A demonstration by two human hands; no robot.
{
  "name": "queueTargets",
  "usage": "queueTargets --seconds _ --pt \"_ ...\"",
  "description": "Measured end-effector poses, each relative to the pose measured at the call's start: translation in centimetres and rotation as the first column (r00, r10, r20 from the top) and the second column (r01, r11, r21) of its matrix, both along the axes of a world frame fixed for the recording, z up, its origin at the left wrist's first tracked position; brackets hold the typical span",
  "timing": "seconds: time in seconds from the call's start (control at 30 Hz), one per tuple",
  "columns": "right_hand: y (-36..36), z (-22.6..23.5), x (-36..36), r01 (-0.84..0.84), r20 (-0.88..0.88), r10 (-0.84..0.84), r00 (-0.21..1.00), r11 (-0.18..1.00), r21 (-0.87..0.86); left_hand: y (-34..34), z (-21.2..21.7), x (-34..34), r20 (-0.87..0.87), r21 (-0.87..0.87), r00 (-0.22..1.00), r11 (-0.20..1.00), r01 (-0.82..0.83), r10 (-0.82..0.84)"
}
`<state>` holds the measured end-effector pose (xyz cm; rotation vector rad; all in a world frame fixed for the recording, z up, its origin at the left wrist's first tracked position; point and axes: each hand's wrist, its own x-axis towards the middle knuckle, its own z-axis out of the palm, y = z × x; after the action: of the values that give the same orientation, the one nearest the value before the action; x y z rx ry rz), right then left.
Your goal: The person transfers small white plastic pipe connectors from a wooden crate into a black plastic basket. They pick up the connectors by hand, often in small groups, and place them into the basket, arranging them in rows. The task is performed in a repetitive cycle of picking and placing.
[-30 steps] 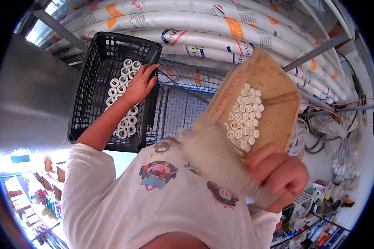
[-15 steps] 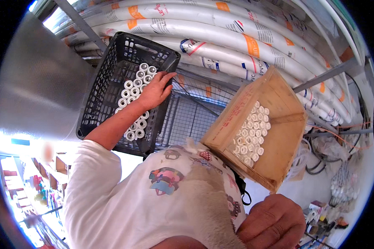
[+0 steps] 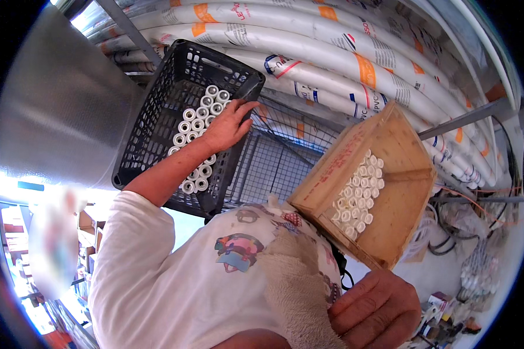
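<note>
Where the cloth hangs, it's fuzzy beige.

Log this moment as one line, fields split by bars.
left hand: at right rim of crate | crate: white parts inside | right hand: holding beige cloth | wooden box: more white parts inside

The grey wire mesh rack has a black crate over its left side and a wooden box over its right; from where I'm standing, their undersides are hidden.
</note>
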<state>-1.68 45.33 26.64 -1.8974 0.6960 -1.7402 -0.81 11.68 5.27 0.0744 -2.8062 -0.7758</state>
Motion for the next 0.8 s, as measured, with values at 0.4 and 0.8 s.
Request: queueTargets --seconds 0.4,0.8 --pt "-1.5 -1.7 0.3 -0.019 0.096 0.03 0.995 0.993 -0.117 0.3 0.5 -0.1 0.028 0.026 1.0 1.0 0.011 -0.011" --pt "8.0 -2.8 1.7 0.992 0.178 -0.981 -0.079 -0.059 0.11 0.2 -0.2 -0.7 -0.013 -0.019 1.0 1.0 0.021 -0.021"
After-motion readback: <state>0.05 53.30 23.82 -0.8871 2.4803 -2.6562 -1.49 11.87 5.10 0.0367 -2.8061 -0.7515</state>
